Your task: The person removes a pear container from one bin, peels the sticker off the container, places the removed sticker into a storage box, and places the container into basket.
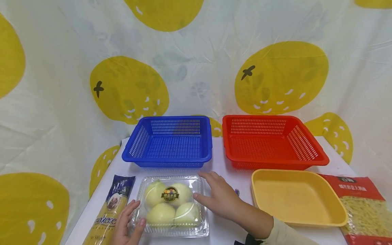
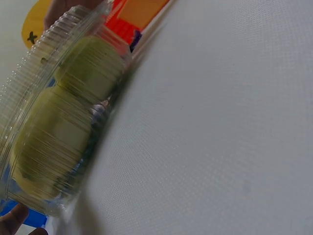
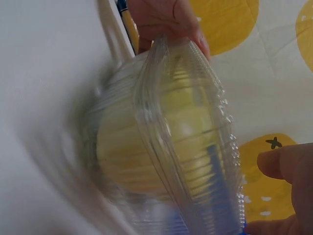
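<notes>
A clear plastic clamshell box (image 1: 204, 217) of several pale yellow-green round fruits (image 1: 160, 214) lies closed on the table, with a dark label (image 1: 169, 194) on its lid. My left hand (image 1: 126, 225) is at the box's left side, thumb near the front left corner and fingers extended; in the right wrist view that hand (image 3: 164, 19) meets the box's edge. On the other side, my right hand (image 1: 221, 197) spreads its thumb and fingers by the right edge. The right wrist view has its thumb (image 3: 276, 164) apart from the lid. Contact of the other right fingers is unclear.
Behind the box stand a blue basket (image 1: 171, 160) and a red basket (image 1: 275, 162). A yellow tray (image 1: 294, 200) sits to the right, beside a red pasta bag (image 1: 359, 204). At left lies a spaghetti packet (image 1: 107, 212). A fruit-print curtain (image 1: 196, 51) hangs behind.
</notes>
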### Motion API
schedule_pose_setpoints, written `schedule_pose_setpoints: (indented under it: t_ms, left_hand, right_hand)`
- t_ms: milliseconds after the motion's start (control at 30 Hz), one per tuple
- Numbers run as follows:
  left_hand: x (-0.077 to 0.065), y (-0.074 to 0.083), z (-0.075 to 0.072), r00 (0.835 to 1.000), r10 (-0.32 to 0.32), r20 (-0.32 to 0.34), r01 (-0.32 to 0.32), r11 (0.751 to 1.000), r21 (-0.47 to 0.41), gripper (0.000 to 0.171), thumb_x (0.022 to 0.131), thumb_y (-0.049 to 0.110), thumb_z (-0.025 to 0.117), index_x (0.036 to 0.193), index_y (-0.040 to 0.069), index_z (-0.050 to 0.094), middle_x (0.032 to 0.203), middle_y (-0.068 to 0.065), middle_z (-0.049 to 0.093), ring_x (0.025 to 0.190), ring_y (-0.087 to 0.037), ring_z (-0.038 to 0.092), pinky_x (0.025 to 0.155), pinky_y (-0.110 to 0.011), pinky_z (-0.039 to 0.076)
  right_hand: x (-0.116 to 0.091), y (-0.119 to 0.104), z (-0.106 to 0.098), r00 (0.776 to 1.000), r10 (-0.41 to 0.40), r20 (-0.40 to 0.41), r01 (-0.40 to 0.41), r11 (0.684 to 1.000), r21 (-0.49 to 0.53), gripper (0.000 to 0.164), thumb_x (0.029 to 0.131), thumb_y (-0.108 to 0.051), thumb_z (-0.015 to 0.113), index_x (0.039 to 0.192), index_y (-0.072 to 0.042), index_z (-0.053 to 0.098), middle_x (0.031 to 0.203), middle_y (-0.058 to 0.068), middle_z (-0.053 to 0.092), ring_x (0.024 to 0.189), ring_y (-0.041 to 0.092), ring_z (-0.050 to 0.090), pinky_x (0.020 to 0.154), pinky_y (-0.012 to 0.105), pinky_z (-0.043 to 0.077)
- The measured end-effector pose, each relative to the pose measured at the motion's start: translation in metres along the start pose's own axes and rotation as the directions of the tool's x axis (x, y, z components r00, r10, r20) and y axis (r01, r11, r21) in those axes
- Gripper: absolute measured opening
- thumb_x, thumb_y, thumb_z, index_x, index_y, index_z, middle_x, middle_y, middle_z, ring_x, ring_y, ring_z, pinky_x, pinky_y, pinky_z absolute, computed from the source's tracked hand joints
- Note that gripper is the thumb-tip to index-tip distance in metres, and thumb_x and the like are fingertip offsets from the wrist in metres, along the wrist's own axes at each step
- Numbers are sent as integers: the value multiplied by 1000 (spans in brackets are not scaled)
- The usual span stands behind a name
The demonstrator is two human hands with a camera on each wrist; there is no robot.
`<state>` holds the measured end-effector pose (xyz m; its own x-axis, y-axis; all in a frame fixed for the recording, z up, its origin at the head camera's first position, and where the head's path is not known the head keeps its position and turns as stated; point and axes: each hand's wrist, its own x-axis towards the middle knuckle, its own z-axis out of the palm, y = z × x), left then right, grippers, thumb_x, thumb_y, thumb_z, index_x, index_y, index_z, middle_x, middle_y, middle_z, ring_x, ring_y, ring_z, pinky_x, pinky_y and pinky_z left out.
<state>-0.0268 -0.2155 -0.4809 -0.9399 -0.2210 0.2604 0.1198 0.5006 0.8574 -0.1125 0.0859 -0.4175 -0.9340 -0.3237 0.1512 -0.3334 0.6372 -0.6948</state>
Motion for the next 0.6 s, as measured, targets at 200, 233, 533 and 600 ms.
schedule_pose_setpoints:
  t_ms: [200,233,533,600]
  left_hand:
    - [-1,4,0,999,-33,-14,34,998,58,43,103,16,72,144,11,60,153,-4,50,134,11,34,102,-12,32]
    - [-1,4,0,999,-30,-14,31,998,62,43,103,16,71,144,11,60,153,-5,50,133,12,34,99,-10,31]
    - [0,6,-2,997,-69,17,67,994,91,45,106,26,70,147,14,58,155,-8,50,135,9,34,99,-12,32]
    - [0,5,-2,998,-55,12,54,995,90,45,105,24,71,146,12,59,155,-9,51,134,11,34,99,-10,32]
  right_hand:
    - [9,-7,-10,998,-54,44,58,995,-87,55,94,-42,79,138,-10,69,134,9,67,123,32,61,98,57,55]
    - [11,-8,-11,997,-60,52,65,994,-93,54,94,-41,79,137,-10,69,135,9,67,124,33,61,99,57,55]
    - [27,-26,-11,982,-130,140,161,958,-239,52,93,-37,78,135,-8,71,120,6,67,113,25,61,93,43,57]
    - [30,-32,-9,974,-152,166,194,940,-280,50,93,-38,78,133,-8,73,117,4,66,109,23,61,91,40,56]
